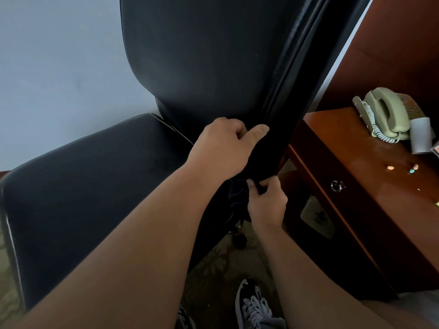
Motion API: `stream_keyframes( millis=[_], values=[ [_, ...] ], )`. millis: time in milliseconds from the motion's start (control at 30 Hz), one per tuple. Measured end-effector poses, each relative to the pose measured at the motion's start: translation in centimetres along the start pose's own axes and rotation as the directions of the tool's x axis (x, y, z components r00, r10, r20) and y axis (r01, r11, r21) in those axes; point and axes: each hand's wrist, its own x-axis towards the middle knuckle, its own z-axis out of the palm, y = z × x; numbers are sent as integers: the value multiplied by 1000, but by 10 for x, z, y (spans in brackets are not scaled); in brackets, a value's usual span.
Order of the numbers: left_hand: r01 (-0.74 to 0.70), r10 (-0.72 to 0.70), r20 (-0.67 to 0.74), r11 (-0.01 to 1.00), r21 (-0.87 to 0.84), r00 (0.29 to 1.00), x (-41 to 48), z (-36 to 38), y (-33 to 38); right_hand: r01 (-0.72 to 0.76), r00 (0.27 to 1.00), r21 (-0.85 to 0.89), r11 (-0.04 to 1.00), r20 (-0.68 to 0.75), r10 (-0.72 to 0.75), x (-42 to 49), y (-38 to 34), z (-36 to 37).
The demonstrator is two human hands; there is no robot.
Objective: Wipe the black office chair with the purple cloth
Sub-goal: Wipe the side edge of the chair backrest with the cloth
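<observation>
Our right grip point(266, 200) is curled round the purple cloth point(236, 194), pinching it against the near bottom edge of the black office chair point(202, 55) where the backrest ends. The cloth is dark, bunched, and mostly hidden just left of that grip. Our left grip point(225, 148) sits just above and farther in, clenched on the same backrest edge with the thumb laid along the seam; we judge it is steadying the back.

Several things could go wrong from here. The cloth is so wadded that only a small part of it can meet the leather, so a stroke may leave streaks or miss strips. The pinch is shallow, and a hard pull could drag the cloth out and drop it on the carpet point(213, 269). If our left grip loosens, the push of wiping could swivel the chair. Its right edge lies near the wooden counter point(356, 198), so we think it could knock the counter. The cream telephone point(384, 115) stands well apart at the far right and looks safe.

By our count there are:
- two grips
- one cloth
- one chair, with one backrest and one seat point(95, 174)
- one counter with one drawer lock point(337, 185)
- one telephone
- one white cylinder point(421, 135) just right of the telephone; we cannot tell whether it is a cup or a roll
- three small pale bits point(389, 167) on the counter
- two shoes point(251, 302) at the near edge, one only partly in view
</observation>
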Motion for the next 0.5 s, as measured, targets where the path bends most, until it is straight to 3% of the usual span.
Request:
stream_keyframes(
  millis=[167,367,500],
  values=[
    [16,-16,8,1000,-3,1000,-1,-1,0,-157,988,16,988,13,156,-6,3,8],
    [-9,9,-14,1000,20,1000,0,0,1,87,995,180,980,-63,-77,-18,-29,9],
    [-19,19,-8,1000,-19,1000,-1,-2,0,84,993,286,955,-106,-56,-26,-38,11]
  ],
)
